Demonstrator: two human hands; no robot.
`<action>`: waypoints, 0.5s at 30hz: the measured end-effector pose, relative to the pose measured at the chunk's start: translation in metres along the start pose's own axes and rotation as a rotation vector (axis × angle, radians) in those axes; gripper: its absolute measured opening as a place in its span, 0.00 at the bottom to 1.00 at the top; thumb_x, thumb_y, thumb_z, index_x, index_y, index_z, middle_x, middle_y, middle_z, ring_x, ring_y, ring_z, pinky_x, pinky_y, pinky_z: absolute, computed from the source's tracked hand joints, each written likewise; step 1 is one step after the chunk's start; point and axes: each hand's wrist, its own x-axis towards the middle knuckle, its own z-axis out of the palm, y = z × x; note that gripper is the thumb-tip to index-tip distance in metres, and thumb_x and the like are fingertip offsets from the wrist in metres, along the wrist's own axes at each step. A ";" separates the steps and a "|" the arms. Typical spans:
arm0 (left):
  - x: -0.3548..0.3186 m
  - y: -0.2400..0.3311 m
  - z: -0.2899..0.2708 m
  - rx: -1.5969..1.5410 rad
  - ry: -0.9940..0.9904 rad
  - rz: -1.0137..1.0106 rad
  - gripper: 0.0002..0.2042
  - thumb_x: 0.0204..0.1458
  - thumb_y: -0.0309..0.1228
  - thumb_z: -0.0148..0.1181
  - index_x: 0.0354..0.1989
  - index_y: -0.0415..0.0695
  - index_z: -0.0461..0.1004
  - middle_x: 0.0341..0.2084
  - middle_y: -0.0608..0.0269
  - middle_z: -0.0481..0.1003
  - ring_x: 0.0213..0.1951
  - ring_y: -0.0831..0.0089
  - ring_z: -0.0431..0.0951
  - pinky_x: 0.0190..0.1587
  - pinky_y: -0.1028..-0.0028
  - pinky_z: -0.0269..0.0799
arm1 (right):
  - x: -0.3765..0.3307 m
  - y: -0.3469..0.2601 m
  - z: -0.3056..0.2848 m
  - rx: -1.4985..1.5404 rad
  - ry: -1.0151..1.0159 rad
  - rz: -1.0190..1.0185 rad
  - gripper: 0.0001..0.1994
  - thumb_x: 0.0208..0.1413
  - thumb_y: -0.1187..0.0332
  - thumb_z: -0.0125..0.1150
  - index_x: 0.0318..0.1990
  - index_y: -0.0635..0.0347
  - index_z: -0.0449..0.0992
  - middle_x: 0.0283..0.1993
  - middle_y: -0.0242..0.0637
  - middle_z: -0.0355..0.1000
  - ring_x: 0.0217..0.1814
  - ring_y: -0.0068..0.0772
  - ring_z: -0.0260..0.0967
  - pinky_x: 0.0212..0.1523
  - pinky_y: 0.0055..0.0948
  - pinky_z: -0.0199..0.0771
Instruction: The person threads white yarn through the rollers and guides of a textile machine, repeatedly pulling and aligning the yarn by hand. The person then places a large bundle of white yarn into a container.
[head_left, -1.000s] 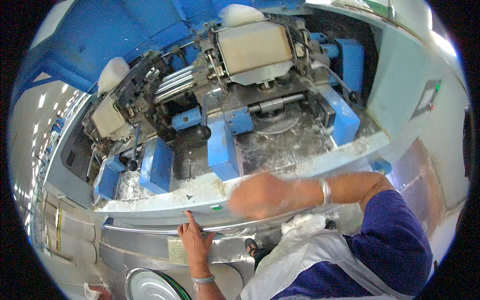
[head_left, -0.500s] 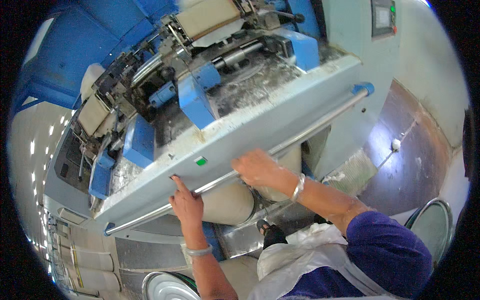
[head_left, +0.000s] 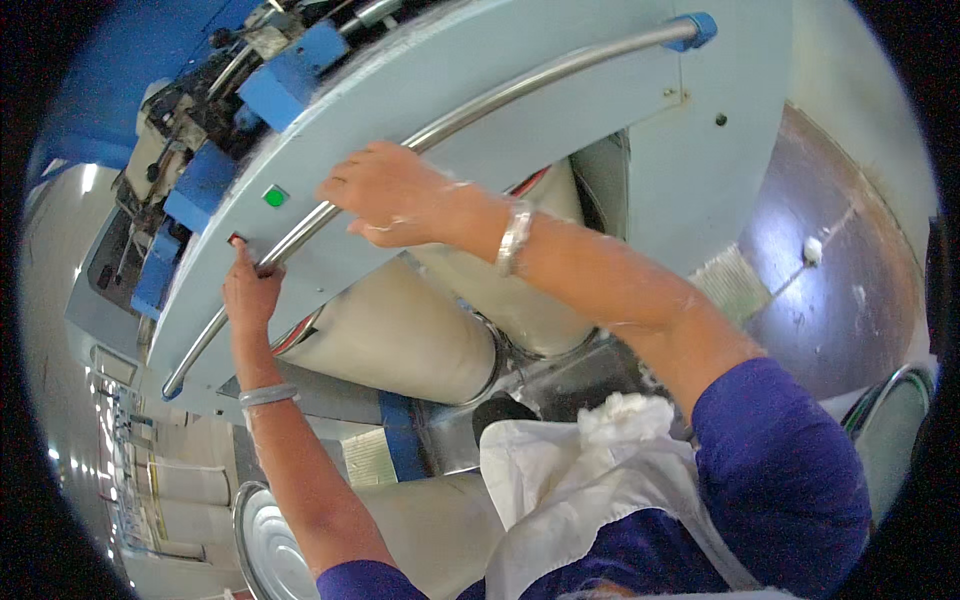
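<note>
My left hand (head_left: 250,290) reaches up to the front panel of a pale blue machine (head_left: 560,140). Its index finger is stretched out, the tip on a small red button (head_left: 235,238); the other fingers are curled beside the metal rail (head_left: 560,75). Over that same rail, farther right, lies my right hand (head_left: 392,195), its fingers bent round the bar and partly hidden. A lit green button (head_left: 274,197) sits on the panel between the two hands.
Below the rail stand two cream cylindrical cans (head_left: 400,330). A lidded can (head_left: 265,545) is at the lower left, another round container (head_left: 900,430) at the right edge. Blue blocks (head_left: 290,75) and rollers line the machine's top. White fluff (head_left: 812,250) lies on the brown floor.
The view has shifted nearer the panel, and the machine's top has largely left the picture. My left index finger stays at the red button; my right hand stays at the rail.
</note>
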 end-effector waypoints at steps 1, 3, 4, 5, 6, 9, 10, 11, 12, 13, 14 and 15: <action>-0.001 0.000 -0.001 -0.030 0.025 0.040 0.40 0.41 0.36 0.68 0.64 0.33 0.57 0.29 0.50 0.79 0.35 0.52 0.79 0.39 0.59 0.72 | -0.015 0.002 -0.011 0.107 0.176 -0.051 0.08 0.47 0.66 0.65 0.33 0.57 0.76 0.38 0.41 0.76 0.38 0.44 0.74 0.37 0.41 0.73; -0.002 0.002 -0.002 -0.007 0.008 -0.011 0.39 0.42 0.36 0.68 0.63 0.33 0.58 0.29 0.50 0.79 0.35 0.52 0.79 0.39 0.60 0.72 | -0.061 0.014 -0.038 0.198 0.306 0.008 0.09 0.50 0.64 0.63 0.36 0.56 0.77 0.37 0.39 0.76 0.38 0.45 0.73 0.39 0.42 0.73; -0.002 0.004 -0.001 -0.020 0.007 -0.023 0.39 0.42 0.35 0.68 0.63 0.33 0.58 0.29 0.49 0.79 0.35 0.52 0.79 0.39 0.60 0.73 | -0.093 0.020 -0.053 0.191 0.255 0.144 0.10 0.52 0.62 0.60 0.38 0.55 0.77 0.35 0.39 0.75 0.36 0.46 0.72 0.41 0.43 0.73; -0.002 0.005 -0.001 0.030 0.027 -0.025 0.39 0.42 0.35 0.68 0.63 0.33 0.59 0.30 0.49 0.79 0.36 0.52 0.79 0.39 0.60 0.73 | -0.127 0.029 -0.065 0.235 0.069 0.336 0.11 0.52 0.61 0.60 0.40 0.55 0.76 0.37 0.40 0.75 0.38 0.47 0.72 0.42 0.43 0.73; -0.002 0.007 0.000 0.058 0.045 -0.011 0.38 0.42 0.35 0.67 0.63 0.33 0.59 0.30 0.48 0.79 0.36 0.51 0.79 0.40 0.60 0.72 | -0.159 0.038 -0.069 0.286 -0.093 0.528 0.12 0.53 0.61 0.59 0.42 0.54 0.76 0.39 0.42 0.76 0.40 0.48 0.72 0.42 0.44 0.73; -0.004 0.010 0.002 0.013 0.151 0.056 0.37 0.43 0.33 0.66 0.63 0.34 0.59 0.32 0.44 0.78 0.39 0.49 0.79 0.42 0.59 0.72 | -0.227 0.063 -0.041 0.048 -0.392 0.660 0.16 0.53 0.58 0.60 0.45 0.59 0.75 0.44 0.46 0.73 0.48 0.50 0.71 0.47 0.44 0.71; -0.005 0.010 0.002 0.020 0.131 0.043 0.37 0.43 0.33 0.65 0.63 0.34 0.59 0.33 0.42 0.78 0.40 0.48 0.78 0.42 0.58 0.72 | -0.240 0.074 -0.029 -0.046 -0.476 0.645 0.19 0.54 0.55 0.59 0.47 0.60 0.74 0.44 0.47 0.73 0.50 0.51 0.69 0.47 0.46 0.70; -0.004 0.011 0.002 -0.037 0.156 0.080 0.36 0.44 0.32 0.65 0.63 0.34 0.59 0.34 0.41 0.78 0.41 0.46 0.78 0.43 0.58 0.71 | -0.248 0.084 -0.017 -0.001 -0.386 0.579 0.22 0.53 0.53 0.58 0.49 0.60 0.73 0.46 0.49 0.72 0.52 0.51 0.68 0.49 0.47 0.69; -0.005 0.011 0.001 -0.103 0.099 -0.019 0.35 0.43 0.29 0.64 0.63 0.35 0.59 0.36 0.38 0.77 0.43 0.44 0.77 0.44 0.58 0.71 | -0.253 0.094 -0.009 -0.008 -0.316 0.517 0.23 0.53 0.52 0.58 0.49 0.61 0.72 0.47 0.50 0.72 0.53 0.52 0.68 0.50 0.47 0.69; -0.006 0.012 0.001 -0.011 0.196 0.077 0.36 0.42 0.27 0.64 0.63 0.34 0.59 0.36 0.36 0.76 0.42 0.43 0.77 0.44 0.57 0.71 | -0.255 0.103 -0.002 0.065 -0.329 0.531 0.25 0.53 0.50 0.58 0.50 0.62 0.72 0.48 0.52 0.72 0.54 0.52 0.67 0.50 0.47 0.69; -0.006 0.013 -0.001 -0.042 0.253 0.204 0.37 0.40 0.26 0.65 0.63 0.32 0.58 0.37 0.35 0.75 0.43 0.43 0.76 0.46 0.57 0.70 | -0.254 0.115 0.003 0.081 -0.399 0.596 0.26 0.53 0.49 0.58 0.49 0.63 0.73 0.49 0.53 0.72 0.54 0.52 0.68 0.51 0.46 0.69; -0.004 0.016 -0.001 -0.083 0.185 0.091 0.37 0.40 0.26 0.65 0.63 0.31 0.58 0.37 0.36 0.76 0.42 0.43 0.76 0.46 0.58 0.70 | -0.247 0.131 0.007 0.052 -0.706 0.622 0.25 0.53 0.49 0.58 0.46 0.64 0.74 0.48 0.56 0.72 0.51 0.52 0.70 0.50 0.46 0.69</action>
